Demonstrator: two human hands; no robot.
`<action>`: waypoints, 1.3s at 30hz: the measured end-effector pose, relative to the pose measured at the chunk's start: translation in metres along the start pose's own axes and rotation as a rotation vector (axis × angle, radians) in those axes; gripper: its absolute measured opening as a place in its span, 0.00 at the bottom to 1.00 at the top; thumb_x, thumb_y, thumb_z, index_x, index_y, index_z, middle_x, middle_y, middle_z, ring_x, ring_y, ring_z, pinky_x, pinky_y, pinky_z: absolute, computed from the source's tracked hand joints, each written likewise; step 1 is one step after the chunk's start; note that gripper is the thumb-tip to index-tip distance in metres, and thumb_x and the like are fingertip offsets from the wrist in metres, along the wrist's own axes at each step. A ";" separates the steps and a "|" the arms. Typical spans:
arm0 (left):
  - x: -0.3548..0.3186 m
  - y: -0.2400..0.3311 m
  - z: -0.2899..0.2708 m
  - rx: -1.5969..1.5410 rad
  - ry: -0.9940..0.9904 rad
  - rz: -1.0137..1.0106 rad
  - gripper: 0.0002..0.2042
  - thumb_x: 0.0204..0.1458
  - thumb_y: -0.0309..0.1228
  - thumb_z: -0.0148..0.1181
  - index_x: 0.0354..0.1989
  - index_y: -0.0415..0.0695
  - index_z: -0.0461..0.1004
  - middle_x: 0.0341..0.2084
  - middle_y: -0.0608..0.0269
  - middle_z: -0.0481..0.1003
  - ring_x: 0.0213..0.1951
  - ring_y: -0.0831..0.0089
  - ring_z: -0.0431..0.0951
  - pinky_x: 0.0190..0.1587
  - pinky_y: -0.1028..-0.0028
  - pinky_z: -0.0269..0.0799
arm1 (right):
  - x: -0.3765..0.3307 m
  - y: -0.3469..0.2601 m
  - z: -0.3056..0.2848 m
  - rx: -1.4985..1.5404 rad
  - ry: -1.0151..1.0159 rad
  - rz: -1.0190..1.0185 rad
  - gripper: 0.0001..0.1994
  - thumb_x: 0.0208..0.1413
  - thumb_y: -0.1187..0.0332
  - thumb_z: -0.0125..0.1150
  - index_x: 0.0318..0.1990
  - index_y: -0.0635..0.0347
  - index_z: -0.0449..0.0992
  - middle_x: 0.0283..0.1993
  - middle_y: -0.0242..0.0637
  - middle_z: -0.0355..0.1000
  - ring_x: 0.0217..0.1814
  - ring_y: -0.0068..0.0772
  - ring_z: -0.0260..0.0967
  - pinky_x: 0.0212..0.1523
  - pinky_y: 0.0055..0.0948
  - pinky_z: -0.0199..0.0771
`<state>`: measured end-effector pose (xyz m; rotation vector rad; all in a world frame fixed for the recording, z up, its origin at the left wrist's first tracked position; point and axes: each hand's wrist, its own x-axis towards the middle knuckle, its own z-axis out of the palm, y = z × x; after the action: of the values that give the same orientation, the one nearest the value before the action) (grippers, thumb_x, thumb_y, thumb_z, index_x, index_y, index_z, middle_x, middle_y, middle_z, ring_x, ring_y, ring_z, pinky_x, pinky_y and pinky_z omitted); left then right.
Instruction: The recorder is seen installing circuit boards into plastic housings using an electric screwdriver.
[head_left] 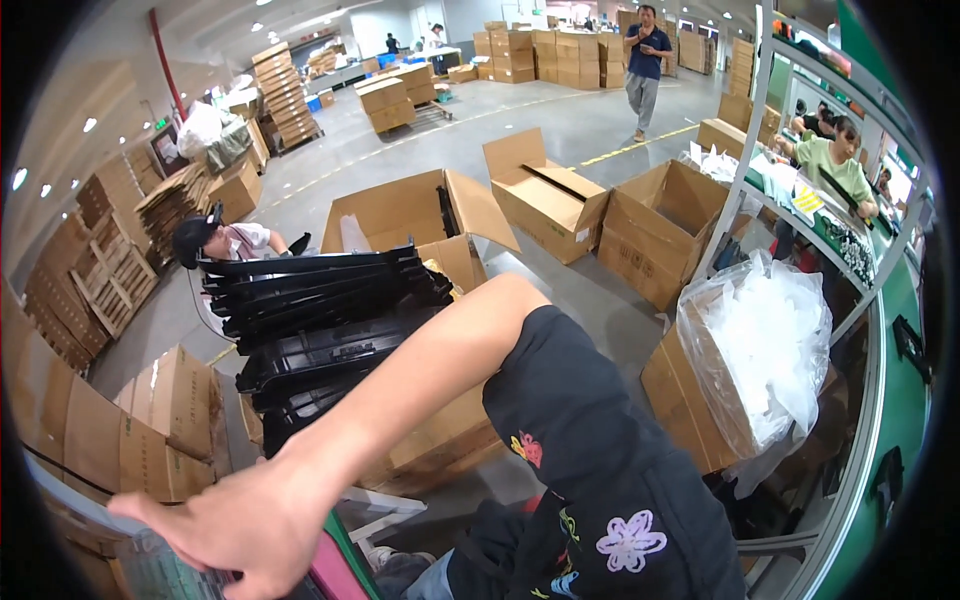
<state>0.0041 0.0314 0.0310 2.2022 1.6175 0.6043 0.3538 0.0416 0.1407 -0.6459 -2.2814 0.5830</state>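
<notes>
One hand [235, 525], fingers spread flat and unclenched, is reaching across the body and pressing on a clear plastic-covered sheet [165, 572] at the bottom-left edge of the view, seemingly to steady it; which hand it is, I cannot tell. The other is not showing. A stack of black plastic trays [320, 320] is sitting just beyond the forearm, with open cardboard boxes [545, 195] crowding the floor and a bag of white plastic pieces [765, 350] standing alongside.

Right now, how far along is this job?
Done: black trays stand stacked. In hand: the left hand lies open on a grey gridded piece, no grip closed. Left, probably: an open box beyond looks unfilled. The right hand is out of view.
</notes>
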 end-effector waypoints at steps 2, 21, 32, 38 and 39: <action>-0.002 -0.004 0.002 -0.023 0.003 -0.017 0.10 0.48 0.27 0.68 0.36 0.35 0.78 0.30 0.57 0.78 0.32 0.71 0.77 0.35 0.72 0.72 | 0.004 0.003 0.008 -0.015 -0.004 -0.087 0.51 0.48 0.70 0.60 0.63 0.76 0.21 0.34 0.49 0.72 0.36 0.50 0.73 0.40 0.36 0.73; -0.029 -0.024 0.021 -0.196 -0.068 -0.268 0.10 0.48 0.28 0.68 0.36 0.35 0.78 0.30 0.57 0.78 0.31 0.71 0.77 0.35 0.71 0.73 | -0.270 -0.034 -0.372 -0.556 1.982 0.446 0.46 0.52 0.70 0.58 0.67 0.68 0.27 0.44 0.49 0.71 0.36 0.34 0.71 0.38 0.30 0.75; -0.032 -0.029 0.023 -0.280 -0.081 -0.299 0.11 0.48 0.28 0.69 0.36 0.35 0.78 0.29 0.57 0.78 0.31 0.71 0.77 0.34 0.71 0.73 | -0.066 0.052 -0.216 -0.351 0.977 0.441 0.41 0.49 0.68 0.63 0.63 0.79 0.43 0.32 0.40 0.75 0.34 0.30 0.75 0.44 0.29 0.75; -0.041 -0.033 0.010 -0.314 -0.070 -0.348 0.11 0.48 0.28 0.69 0.35 0.35 0.78 0.29 0.57 0.78 0.31 0.71 0.77 0.34 0.71 0.73 | 0.039 0.035 -0.007 -0.028 0.048 -0.057 0.39 0.45 0.66 0.66 0.55 0.79 0.45 0.30 0.51 0.72 0.27 0.45 0.73 0.30 0.35 0.75; -0.041 -0.032 0.010 -0.320 -0.068 -0.359 0.11 0.48 0.28 0.69 0.35 0.35 0.78 0.29 0.57 0.78 0.31 0.71 0.77 0.34 0.71 0.73 | 0.059 0.059 0.034 -0.135 0.156 -0.439 0.36 0.45 0.63 0.68 0.54 0.76 0.52 0.32 0.49 0.70 0.27 0.41 0.73 0.28 0.33 0.74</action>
<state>-0.0273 0.0012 0.0009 1.6389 1.6907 0.6238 0.3083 0.1147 0.1130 -0.2259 -2.2295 0.1629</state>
